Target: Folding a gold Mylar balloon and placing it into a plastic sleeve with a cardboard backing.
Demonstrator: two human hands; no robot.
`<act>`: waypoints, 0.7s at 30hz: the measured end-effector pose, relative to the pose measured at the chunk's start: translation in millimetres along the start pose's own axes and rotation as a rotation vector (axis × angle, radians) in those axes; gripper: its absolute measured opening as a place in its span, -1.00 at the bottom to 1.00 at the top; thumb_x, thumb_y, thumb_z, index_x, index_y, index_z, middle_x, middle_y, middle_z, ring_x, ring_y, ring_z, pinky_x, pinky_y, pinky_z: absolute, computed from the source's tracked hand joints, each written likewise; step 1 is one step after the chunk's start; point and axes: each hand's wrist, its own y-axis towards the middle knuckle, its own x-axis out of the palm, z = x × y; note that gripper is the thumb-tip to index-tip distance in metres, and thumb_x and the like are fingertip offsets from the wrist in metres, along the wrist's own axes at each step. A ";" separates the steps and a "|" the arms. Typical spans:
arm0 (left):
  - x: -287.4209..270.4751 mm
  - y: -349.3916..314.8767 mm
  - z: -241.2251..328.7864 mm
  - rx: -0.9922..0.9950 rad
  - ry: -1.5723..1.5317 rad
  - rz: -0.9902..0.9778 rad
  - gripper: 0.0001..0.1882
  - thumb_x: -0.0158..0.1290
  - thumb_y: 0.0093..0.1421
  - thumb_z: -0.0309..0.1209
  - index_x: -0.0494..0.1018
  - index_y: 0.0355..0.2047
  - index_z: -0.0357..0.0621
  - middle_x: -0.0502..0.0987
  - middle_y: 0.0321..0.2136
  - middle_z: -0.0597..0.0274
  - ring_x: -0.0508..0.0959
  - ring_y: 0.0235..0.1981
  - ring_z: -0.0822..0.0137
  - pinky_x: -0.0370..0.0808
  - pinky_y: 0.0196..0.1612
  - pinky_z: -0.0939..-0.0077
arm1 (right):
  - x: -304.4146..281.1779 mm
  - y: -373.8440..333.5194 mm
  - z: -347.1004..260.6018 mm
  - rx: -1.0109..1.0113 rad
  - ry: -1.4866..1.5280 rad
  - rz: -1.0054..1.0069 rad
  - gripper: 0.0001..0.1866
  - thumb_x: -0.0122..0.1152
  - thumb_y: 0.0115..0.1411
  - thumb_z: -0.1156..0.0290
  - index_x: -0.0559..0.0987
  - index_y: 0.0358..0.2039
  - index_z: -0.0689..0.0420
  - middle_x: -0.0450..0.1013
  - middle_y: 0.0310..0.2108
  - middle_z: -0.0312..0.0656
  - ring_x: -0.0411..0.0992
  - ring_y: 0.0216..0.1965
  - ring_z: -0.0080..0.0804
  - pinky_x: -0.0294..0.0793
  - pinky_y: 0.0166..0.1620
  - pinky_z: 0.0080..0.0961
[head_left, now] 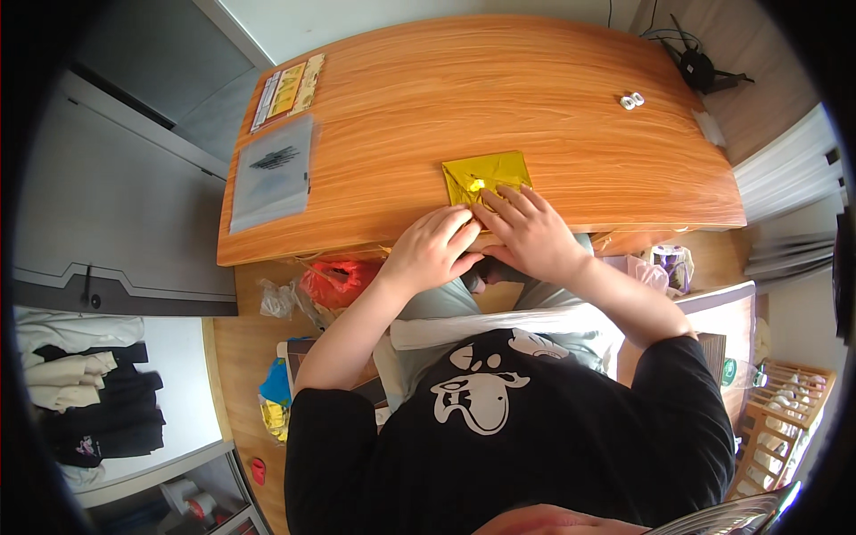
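1. With the gold foil piece (495, 171) as the centre of the dial and 12 pointing away from the person, the foil lies flat and creased, square-cornered, at the near edge of the wooden table (401, 116), partly covered by the fingers.
2. The left hand (432, 242) is at 7 o'clock, its fingers bent inward and their tips at the foil's near edge; I cannot tell whether they pinch it.
3. The right hand (535, 230) is between 4 and 5, its fingers loosely spread and stretched over the foil, the thumb apart from them. The two hands' fingertips come close together.
4. At 9 o'clock, a translucent folder (267, 196) with dark marks lies near the table's left edge.
5. At 10, just beyond the folder, is a yellow-and-white printed card (287, 91).
6. At 2, well apart from the hands, sit small white objects (631, 101); farther out is a black device (698, 68) with antennas.
7. At 8, below the tabletop, is a red plastic bag (337, 283).
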 end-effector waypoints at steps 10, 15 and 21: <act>-12.9 -4.3 -14.6 0.052 -0.205 -0.044 -0.34 0.34 0.13 -0.19 0.33 0.14 -0.18 0.45 0.14 -0.03 0.49 0.18 -0.05 0.45 0.26 0.06 | 26.0 -6.1 -8.4 0.154 0.001 0.099 -0.36 0.31 0.21 0.05 0.47 0.31 -0.20 0.40 0.29 -0.13 0.40 0.26 -0.09 0.39 0.27 -0.02; -26.6 -2.1 -43.3 -0.077 -0.527 -0.186 -0.23 0.25 0.28 -0.20 0.04 0.30 -0.19 0.19 0.32 -0.29 0.29 0.37 -0.17 0.30 0.38 0.10 | 25.3 -6.1 -6.2 0.143 -0.005 0.082 -0.43 0.36 0.17 0.10 0.54 0.21 -0.22 0.41 0.29 -0.15 0.41 0.25 -0.09 0.38 0.26 -0.03; -83.4 39.2 -177.7 -0.341 -0.300 -0.226 -0.59 0.19 0.33 -0.28 0.49 0.15 -0.06 0.37 0.34 0.03 0.31 0.40 0.03 0.24 0.42 0.12 | 20.7 -5.5 -7.5 0.162 -0.013 0.061 -0.45 0.44 0.09 0.19 0.58 0.14 -0.22 0.43 0.25 -0.14 0.41 0.25 -0.09 0.39 0.26 -0.02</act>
